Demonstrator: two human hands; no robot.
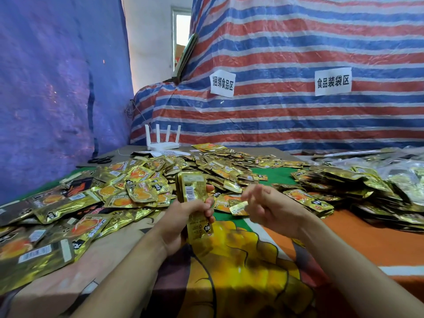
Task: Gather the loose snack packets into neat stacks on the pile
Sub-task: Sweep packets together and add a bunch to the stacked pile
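Gold snack packets [137, 191] lie loose in a wide heap across the left and middle of the table. My left hand [183, 216] grips an upright stack of gold packets [192, 191], barcode side facing me, just in front of the heap. My right hand [270, 207] hovers a little to the right of the stack, fingers curled and apart, with nothing in it. A single small packet [238, 207] lies on the table under its fingertips. On the right lie neater stacks of packets [344, 189].
A white router [163, 138] with several antennas stands at the back, black scissors [101, 159] to its left. Clear plastic bags [408, 173] pile up at far right. A striped tarp [298, 53] with two paper signs rises behind the table. A printed cloth [344, 244] covers the table.
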